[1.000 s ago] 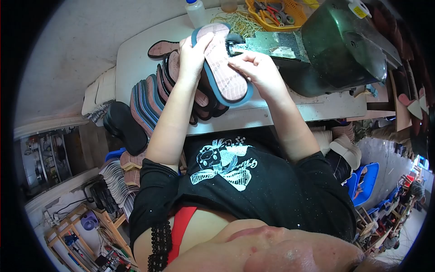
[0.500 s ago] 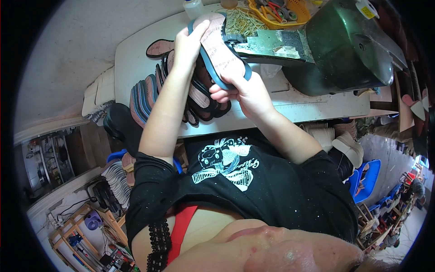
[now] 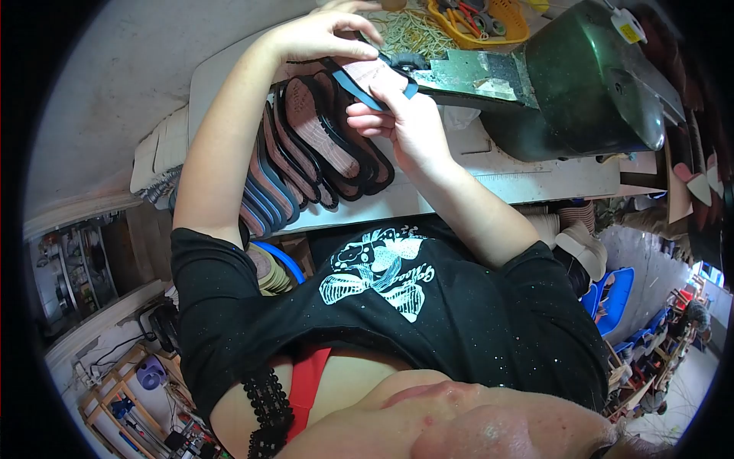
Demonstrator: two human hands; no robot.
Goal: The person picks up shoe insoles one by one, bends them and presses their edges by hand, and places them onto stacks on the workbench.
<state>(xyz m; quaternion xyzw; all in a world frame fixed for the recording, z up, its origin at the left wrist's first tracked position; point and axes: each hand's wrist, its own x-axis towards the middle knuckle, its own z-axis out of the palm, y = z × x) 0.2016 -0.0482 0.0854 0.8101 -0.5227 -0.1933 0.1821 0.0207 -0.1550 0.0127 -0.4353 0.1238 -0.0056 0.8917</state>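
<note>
My left hand (image 3: 321, 34) arches over one sole (image 3: 373, 74) at top centre, its grip unclear; my right hand (image 3: 413, 126), lower, clasps the near end. One yellow basket (image 3: 519, 21), upper right.

A pink sole (image 3: 371, 75) with a blue edge. The row of soles (image 3: 310, 126) has pink faces with faint darker printing and black or blue edges. The tabletop (image 3: 505, 181) is whitish, the machine (image 3: 569, 84) glossy dark green, the basket (image 3: 520, 27) yellow, the cords (image 3: 413, 34) pale yellow-green, the T-shirt (image 3: 474, 329) black with a white print.
</note>
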